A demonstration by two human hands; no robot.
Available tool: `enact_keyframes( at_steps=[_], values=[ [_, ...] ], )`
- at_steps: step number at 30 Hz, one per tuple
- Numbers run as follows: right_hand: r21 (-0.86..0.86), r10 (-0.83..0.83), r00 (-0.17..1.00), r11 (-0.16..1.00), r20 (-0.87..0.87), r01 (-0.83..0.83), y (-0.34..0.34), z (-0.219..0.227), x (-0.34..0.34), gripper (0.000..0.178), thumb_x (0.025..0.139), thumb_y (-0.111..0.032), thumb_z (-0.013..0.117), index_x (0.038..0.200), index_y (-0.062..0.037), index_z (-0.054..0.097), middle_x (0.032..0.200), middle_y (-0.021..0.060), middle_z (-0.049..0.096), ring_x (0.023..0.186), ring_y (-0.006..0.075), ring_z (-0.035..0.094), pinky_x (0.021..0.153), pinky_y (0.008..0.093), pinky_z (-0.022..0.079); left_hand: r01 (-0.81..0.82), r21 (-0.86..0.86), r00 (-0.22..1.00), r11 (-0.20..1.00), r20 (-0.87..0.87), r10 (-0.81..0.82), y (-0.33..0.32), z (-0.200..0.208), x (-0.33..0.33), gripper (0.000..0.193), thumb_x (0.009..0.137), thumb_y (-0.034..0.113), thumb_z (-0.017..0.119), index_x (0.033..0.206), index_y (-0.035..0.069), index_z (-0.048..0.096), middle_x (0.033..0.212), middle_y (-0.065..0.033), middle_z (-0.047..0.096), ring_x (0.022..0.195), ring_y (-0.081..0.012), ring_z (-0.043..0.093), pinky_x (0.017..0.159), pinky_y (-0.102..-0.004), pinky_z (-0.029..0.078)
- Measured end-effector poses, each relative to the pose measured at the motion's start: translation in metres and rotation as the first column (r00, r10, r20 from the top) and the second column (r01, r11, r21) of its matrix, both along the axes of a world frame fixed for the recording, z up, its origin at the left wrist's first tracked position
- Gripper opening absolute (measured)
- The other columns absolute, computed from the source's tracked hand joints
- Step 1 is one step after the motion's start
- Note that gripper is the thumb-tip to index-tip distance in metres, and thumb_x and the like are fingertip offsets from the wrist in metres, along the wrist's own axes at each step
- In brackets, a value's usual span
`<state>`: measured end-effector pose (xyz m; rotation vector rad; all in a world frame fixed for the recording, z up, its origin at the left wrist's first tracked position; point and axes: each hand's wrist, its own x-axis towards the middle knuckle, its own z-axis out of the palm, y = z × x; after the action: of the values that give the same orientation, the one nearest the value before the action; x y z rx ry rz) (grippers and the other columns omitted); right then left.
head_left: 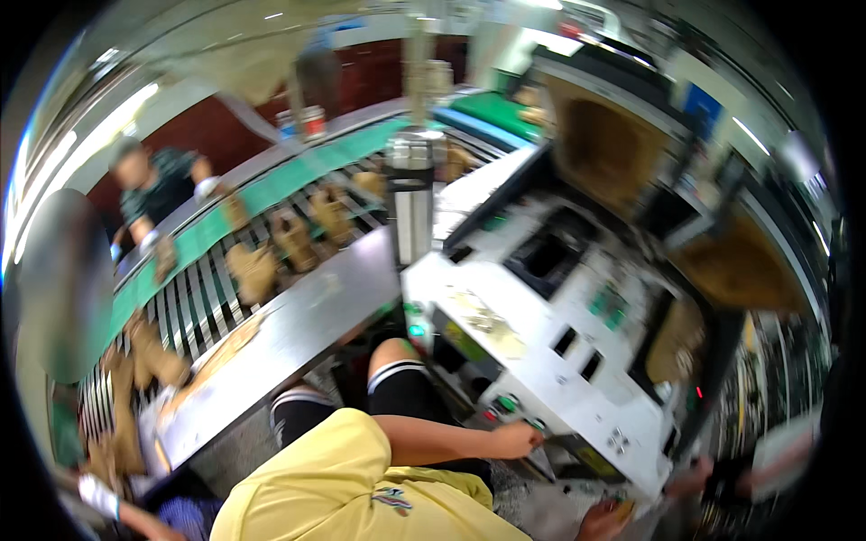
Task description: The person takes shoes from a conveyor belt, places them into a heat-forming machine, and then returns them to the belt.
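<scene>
One left hand (518,440), perhaps-lettered shirt emblem (393,499)

Left hand (518,440) beside buttons (507,403) on white machine (534,362); right hand (603,523) near machine's corner; brown pieces (253,270) lie on slatted conveyor (215,307).
</scene>
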<state>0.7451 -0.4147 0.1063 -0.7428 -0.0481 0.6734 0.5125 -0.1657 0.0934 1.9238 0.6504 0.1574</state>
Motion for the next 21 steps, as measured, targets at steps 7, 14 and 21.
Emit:
enact_keyframes(
  at_steps=[7, 14, 21],
  values=[
    [-0.804, 0.472, 0.705, 0.544, 0.529, 0.239, 0.107, -0.094, -0.112, 0.019, 0.083, -0.024, 0.059, 0.087, -0.0056, 0.056, 0.071, 0.0058, 0.056, 0.066, 0.0168, 0.053, 0.062, 0.0314, 0.043, -0.378, -0.252, 0.85, 0.891, 0.288, 0.442, 0.036, -0.008, -0.158, 0.019, 0.081, 0.016, 0.059, 0.093, 0.004, 0.068, 0.085, -0.0079, 0.068, 0.08, -0.0176, 0.064, 0.075, -0.0318, 0.051],
    [-0.765, 0.79, 0.091, 0.61, 0.606, -0.208, 0.254, -0.112, -0.247, 0.012, 0.077, -0.011, 0.064, 0.073, -0.0034, 0.055, 0.064, 0.0041, 0.051, 0.061, 0.0147, 0.049, 0.06, 0.0311, 0.042, -0.819, -0.559, -0.24, -0.129, 0.129, 0.962, -0.005, -0.018, -0.445, 0.017, 0.089, 0.014, 0.054, 0.095, 0.002, 0.064, 0.079, -0.0082, 0.064, 0.068, -0.0144, 0.061, 0.063, -0.0265, 0.05],
    [-0.702, 0.644, -0.313, 0.529, 0.698, -0.477, 0.405, -0.042, -0.421, 0.011, 0.081, -0.01, 0.063, 0.078, -0.0018, 0.057, 0.066, 0.0008, 0.053, 0.063, 0.0093, 0.05, 0.061, 0.0239, 0.041, -0.61, -0.591, -0.722, -0.528, 0.14, 0.677, -0.107, -0.015, -0.602, 0.024, 0.085, 0.018, 0.057, 0.103, 0.002, 0.059, 0.089, -0.0072, 0.061, 0.081, -0.0158, 0.06, 0.066, -0.027, 0.049]
  ],
)
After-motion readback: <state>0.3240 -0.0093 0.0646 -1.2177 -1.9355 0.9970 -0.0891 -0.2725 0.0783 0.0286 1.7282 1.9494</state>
